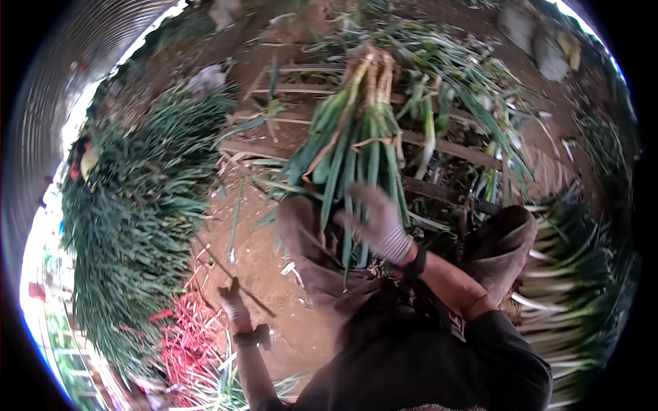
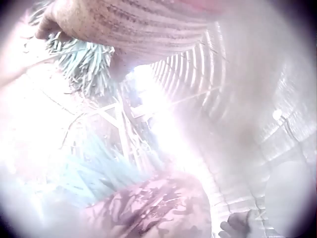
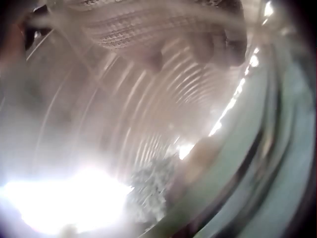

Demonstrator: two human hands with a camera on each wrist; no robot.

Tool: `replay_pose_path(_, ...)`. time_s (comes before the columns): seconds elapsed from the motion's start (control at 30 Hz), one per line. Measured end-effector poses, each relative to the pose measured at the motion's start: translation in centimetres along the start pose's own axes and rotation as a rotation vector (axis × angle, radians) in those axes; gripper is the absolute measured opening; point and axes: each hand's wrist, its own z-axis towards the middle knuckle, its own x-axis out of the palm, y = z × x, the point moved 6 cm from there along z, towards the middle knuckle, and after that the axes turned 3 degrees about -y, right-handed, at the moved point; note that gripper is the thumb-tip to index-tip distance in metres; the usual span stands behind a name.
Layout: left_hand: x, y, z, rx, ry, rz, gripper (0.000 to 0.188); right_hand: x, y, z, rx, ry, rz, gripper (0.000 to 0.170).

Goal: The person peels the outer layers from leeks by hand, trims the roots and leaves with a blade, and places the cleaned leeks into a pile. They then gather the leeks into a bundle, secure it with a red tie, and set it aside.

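Note:
A bunch of long green onions lies across a wooden slatted rack, its root ends away from me and its leaves hanging between my knees. My right hand, in a pale knitted glove, is over the leaf ends with fingers spread; in the right wrist view green leaves pass beside it. Down at the left, my left hand, gloved with bare fingertips, reaches out low with loose fingers. A thin dark stick overlaps its fingertips in the head view. Red ties lie in a tangle beside that hand.
A large heap of green onions fills the left side. Another row, white stems showing, lies at the right. Loose leaves and stalks cover the rack's wooden slats and the ground behind. A ribbed curved wall rises at the far left.

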Motion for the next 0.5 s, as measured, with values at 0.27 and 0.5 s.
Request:
replay_pose_path(0.27,20.4,-34.2,-17.5,0.925,0.507,0.237,0.099,-1.4,-21.7,3.5,0.673,-0.168,-0.186,0.123)
replay_pose_path(0.5,43.8,-39.1,-17.0,0.951,0.484,0.941,0.109,3.7,-20.6,8.6,0.776,0.054,-0.179,0.125)
